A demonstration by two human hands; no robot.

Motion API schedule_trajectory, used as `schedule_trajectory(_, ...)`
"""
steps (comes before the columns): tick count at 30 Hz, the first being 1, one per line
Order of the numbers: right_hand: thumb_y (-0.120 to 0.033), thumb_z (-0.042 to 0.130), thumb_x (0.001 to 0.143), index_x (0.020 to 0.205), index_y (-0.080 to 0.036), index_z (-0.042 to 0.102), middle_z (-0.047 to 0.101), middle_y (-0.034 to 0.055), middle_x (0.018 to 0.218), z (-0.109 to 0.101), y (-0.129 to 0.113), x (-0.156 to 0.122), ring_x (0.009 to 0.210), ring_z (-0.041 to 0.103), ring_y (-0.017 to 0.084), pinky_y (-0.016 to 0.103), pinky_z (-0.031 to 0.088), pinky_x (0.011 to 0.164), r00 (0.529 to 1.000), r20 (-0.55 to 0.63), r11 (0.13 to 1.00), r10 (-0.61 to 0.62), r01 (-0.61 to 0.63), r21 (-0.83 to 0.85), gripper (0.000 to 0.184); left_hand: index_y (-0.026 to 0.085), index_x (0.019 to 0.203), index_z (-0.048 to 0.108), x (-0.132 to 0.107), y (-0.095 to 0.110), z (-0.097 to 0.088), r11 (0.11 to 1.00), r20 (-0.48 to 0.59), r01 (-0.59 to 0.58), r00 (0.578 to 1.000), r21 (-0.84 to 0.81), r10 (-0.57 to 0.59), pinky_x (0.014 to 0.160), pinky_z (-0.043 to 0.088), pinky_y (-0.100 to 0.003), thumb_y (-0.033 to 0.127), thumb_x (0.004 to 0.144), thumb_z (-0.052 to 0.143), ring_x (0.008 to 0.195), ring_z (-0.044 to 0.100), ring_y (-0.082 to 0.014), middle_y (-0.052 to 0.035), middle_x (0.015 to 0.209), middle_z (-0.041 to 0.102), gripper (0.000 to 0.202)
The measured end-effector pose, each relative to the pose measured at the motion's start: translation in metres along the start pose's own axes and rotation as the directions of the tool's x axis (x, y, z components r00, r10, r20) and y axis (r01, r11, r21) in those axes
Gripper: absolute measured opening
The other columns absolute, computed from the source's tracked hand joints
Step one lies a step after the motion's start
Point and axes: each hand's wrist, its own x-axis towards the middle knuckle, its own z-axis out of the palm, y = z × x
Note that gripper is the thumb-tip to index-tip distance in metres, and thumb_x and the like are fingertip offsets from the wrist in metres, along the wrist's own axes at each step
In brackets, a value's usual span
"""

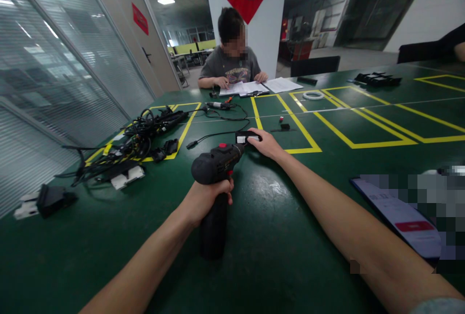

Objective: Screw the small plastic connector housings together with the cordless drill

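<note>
My left hand [212,196] is wrapped round the grip of a black cordless drill [214,164] with a red button on top. The drill's chuck points away from me, up to a small black box-shaped part [240,136] with white label areas. Whether the bit touches that part I cannot tell. My right hand [267,143] pinches the part from its right side and holds it at the table surface. Just beyond it, a small black piece [285,126] and a tiny red piece [281,119] lie on the green table [269,227].
Tangled black cables [145,132] fill the left side, with black-and-white connectors [127,176] nearer me. A phone [395,217] lies at right. Across the table a person [234,57] sits over papers [283,85]. A white tape ring [313,95] and black parts [378,79] lie farther right.
</note>
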Motion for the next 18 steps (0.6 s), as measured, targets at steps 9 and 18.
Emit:
schedule_trajectory(9,-0.035,0.060,0.088,0.126,-0.020,0.067,0.069,0.0084,0.126,0.0007,0.0024,0.0004,0.111,0.065,0.026,0.038,0.047,0.101,1.000,0.003,1.000,-0.002,0.002,-0.006,0.042,0.016,0.077,0.059,-0.0009,-0.0016,-0.0016,0.999,0.018,0.019,1.000,0.025,-0.020,0.061,0.039,-0.028,0.023,0.069,0.061,0.058,0.055,-0.0132,-0.0004,0.067,0.059,0.011)
schedule_trajectory(18,-0.033,0.060,0.088,0.124,-0.021,0.068,0.070,0.0071,0.122,0.0015,0.0033,0.0008,0.111,0.065,0.026,0.038,0.047,0.101,1.000,-0.001,1.000,-0.016,0.016,-0.015,0.039,0.015,0.077,0.060,0.0009,-0.0037,-0.0025,0.999,0.024,0.016,1.000,0.045,-0.017,0.062,0.038,-0.028,0.023,0.069,0.060,0.059,0.055,-0.0139,-0.0003,0.063,0.059,0.012)
